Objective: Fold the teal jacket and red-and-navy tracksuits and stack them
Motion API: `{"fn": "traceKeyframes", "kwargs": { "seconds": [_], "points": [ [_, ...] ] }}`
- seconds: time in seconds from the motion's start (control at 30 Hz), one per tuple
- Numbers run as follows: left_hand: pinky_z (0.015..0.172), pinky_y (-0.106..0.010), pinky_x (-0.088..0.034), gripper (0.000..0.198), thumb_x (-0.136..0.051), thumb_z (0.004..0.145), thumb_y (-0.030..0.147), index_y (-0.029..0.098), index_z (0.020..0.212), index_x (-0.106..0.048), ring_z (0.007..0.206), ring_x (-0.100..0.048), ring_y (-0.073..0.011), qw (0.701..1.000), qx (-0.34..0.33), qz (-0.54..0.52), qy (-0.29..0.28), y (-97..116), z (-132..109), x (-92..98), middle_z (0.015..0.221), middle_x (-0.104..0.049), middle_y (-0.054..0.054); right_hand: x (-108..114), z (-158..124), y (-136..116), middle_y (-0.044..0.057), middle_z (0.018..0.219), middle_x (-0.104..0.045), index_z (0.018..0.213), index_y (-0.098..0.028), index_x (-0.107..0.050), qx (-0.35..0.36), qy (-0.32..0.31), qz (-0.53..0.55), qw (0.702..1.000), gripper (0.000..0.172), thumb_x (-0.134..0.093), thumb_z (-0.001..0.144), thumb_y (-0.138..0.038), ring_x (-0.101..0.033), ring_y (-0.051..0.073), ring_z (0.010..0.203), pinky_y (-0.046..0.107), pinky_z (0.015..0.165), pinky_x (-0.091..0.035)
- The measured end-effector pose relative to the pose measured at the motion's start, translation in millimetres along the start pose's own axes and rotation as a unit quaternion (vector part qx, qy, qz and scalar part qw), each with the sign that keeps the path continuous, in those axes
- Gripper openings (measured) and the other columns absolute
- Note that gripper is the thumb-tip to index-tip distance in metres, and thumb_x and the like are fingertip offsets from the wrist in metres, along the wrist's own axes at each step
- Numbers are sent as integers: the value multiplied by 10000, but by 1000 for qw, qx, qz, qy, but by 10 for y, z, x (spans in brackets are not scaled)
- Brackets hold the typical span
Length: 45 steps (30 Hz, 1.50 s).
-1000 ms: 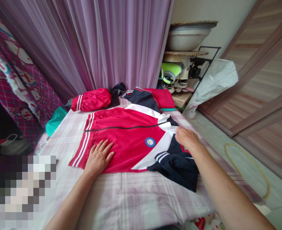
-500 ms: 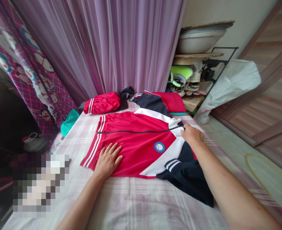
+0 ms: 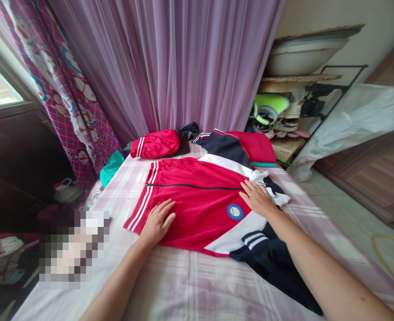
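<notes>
- Red, white and navy jacket point(image 3: 190, 205) is front and center, laid out flat on a plaid cloth point(image 3: 183, 285), badge point(image 3: 235, 212) facing up and the zipper point(image 3: 200, 187) running along it.
- Left hand point(image 3: 157, 221) is pressed flat near the jacket's striped hem, fingers loosely fanned out.
- Right hand point(image 3: 257, 198) is lying on the jacket by the crumpled white collar point(image 3: 280, 199), fingers stretched out over the zipper line. So the hands are well apart, neither one clamped on anything.
- Bunched red garment point(image 3: 157, 143) just beyond the jacket's hem end, and a folded red piece point(image 3: 259, 147) beyond its shoulder.
- Now the containers: past the jacket's collar end there's a black rack point(image 3: 344, 66) with a big pale basin point(image 3: 304, 58) up top. Woven cover point(image 3: 330, 32) over it, so can't tell what's inside.
- Below that, same side of the jacket: lime visor point(image 3: 277, 103), shoes point(image 3: 267, 131), then a cardboard box point(image 3: 285, 149), contents hidden.
- Farther out from the collar, a white plastic bag point(image 3: 360, 120). No clue what it holds.
- Way off the jacket's hem side, a red-capped jug point(image 3: 66, 195), too dim to see how full, plus some kinda basket point(image 3: 8, 267) with pink and white stuff in it.
</notes>
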<state>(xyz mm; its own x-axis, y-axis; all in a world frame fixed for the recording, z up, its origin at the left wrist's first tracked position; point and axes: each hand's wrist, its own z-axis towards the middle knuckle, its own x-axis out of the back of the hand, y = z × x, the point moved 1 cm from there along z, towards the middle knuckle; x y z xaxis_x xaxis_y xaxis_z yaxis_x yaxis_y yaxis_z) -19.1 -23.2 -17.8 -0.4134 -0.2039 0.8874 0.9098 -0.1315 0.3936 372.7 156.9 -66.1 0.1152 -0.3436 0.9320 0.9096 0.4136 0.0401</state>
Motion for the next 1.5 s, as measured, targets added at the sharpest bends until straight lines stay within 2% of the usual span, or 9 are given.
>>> {"fn": "traceKeyframes", "kwargs": {
  "seconds": [0.17, 0.33, 0.57, 0.7, 0.8, 1.0, 1.2, 1.37, 1.5],
  "points": [
    [985, -336, -506, 423, -422, 955, 438, 240, 1250, -653, 1132, -664, -218, 984, 153, -29, 81, -358, 374, 323, 1250, -708, -59, -11, -7, -15, 117, 1443, -564, 1429, -207, -530, 6, 8, -19, 1000, 539, -333, 966, -401, -488, 274, 1340, 460, 1123, -344],
    [918, -318, -498, 463, -448, 933, 448, 211, 1285, -633, 1097, -674, -245, 956, 291, 48, 3, -771, 961, 563, 1238, -712, -90, -3, -24, -37, 116, 1421, -583, 1419, -213, -542, 20, 29, -38, 999, 524, -328, 969, -377, -511, 265, 1317, 451, 1102, -367],
    [839, -330, -493, 560, -402, 903, 578, 163, 1111, -717, 1060, -680, -296, 940, 333, 72, -31, -1067, 1548, 562, 1143, -741, -146, 4, -41, -47, 127, 1377, -618, 1354, -203, -605, 40, 65, -49, 996, 496, -346, 968, -377, -540, 267, 1289, 456, 1083, -397],
    [862, -341, -487, 550, -472, 858, 574, 162, 1144, -701, 1105, -659, -307, 937, 333, 95, -32, -1116, 1756, 501, 1202, -716, -160, 9, -46, -48, 143, 1346, -637, 1318, -194, -631, 50, 88, -52, 994, 483, -363, 963, -383, -565, 281, 1264, 467, 1053, -431],
    [874, -348, -489, 489, -560, 816, 472, 161, 1173, -681, 1128, -648, -305, 937, 330, 110, -32, -1153, 1862, 468, 1245, -694, -165, 18, -46, -43, 140, 1331, -647, 1306, -201, -640, 58, 93, -48, 993, 472, -373, 960, -383, -576, 282, 1253, 467, 1045, -439],
    [813, -329, -503, 341, -575, 801, 402, 158, 991, -718, 968, -706, -288, 934, 334, 119, -42, -1144, 1953, 418, 1025, -756, -145, 38, -63, -48, 155, 1346, -632, 1312, -181, -634, 60, 97, -30, 993, 474, -386, 959, -377, -567, 303, 1260, 484, 1048, -431],
    [863, -380, -503, 383, -406, 934, 324, 160, 1247, -553, 1124, -657, -303, 937, 323, 134, 27, -1038, 1822, 356, 1258, -671, -182, 55, -70, -65, 147, 1363, -623, 1326, -196, -622, 55, 86, -36, 994, 471, -382, 963, -376, -553, 295, 1280, 484, 1056, -425],
    [860, -407, -514, 359, -438, 927, 315, 178, 1238, -554, 1093, -674, -319, 927, 344, 144, 42, -1123, 1772, 419, 1229, -688, -181, 76, -35, -125, 148, 1392, -602, 1345, -194, -613, 53, 66, -22, 996, 481, -381, 965, -377, -534, 301, 1300, 501, 1070, -421],
    [866, -408, -520, 522, -493, 910, 404, 178, 1380, -475, 1110, -667, -331, 930, 343, 125, 43, -1185, 1770, 436, 1224, -698, -165, 88, -69, -181, 143, 1397, -600, 1332, -200, -625, 42, 68, -14, 997, 468, -395, 958, -364, -539, 304, 1298, 507, 1066, -424]
  ]
}}
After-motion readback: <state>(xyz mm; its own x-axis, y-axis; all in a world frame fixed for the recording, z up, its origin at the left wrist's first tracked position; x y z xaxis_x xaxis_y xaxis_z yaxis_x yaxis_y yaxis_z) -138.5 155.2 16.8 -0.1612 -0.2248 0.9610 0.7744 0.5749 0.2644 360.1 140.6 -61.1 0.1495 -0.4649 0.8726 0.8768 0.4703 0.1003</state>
